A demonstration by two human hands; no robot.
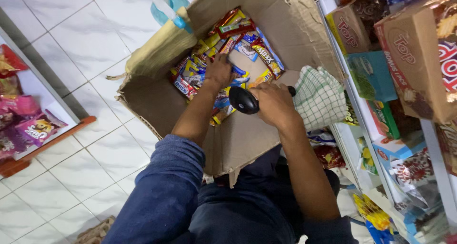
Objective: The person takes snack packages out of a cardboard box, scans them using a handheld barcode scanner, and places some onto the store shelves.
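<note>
Left hand (218,71) pressed among colourful foil snack packets (238,44) inside torn brown cardboard box (247,134); right hand (273,103) clenched around black handheld scanner (243,100).

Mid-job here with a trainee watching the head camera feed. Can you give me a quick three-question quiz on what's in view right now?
1. True or false: the left hand reaches into the cardboard box among the snack packets.
2. What does the right hand hold? A) a black handheld scanner B) a blue bottle C) a knife
3. Which cloth lies at the box's edge beside the right hand?

Key
1. True: it rests on the packets inside the box.
2. A: the black scanner.
3. The green-and-white checked cloth, next to the shelves.
</note>
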